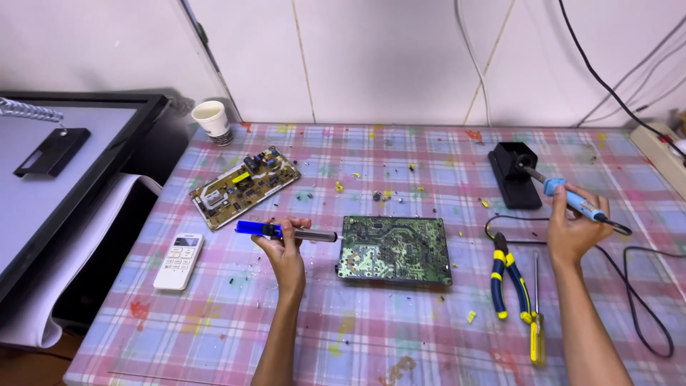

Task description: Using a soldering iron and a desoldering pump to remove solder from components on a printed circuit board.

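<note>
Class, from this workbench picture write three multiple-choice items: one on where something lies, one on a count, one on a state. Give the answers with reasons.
1. Where does the remote lie?
A. At the table's left edge
B. On the green board
C. Beside the pliers

2. How many circuit boards are on the table?
A. One
B. Two
C. Four

3. What is the soldering iron's state?
A. Lying on the table
B. Gripped in the right hand, tip in the stand
C. Held in the left hand

Answers: 1 A, it lies left of the left hand. 2 B, the green board and the tan board. 3 B, the right hand grips it, its tip at the black stand.
</note>
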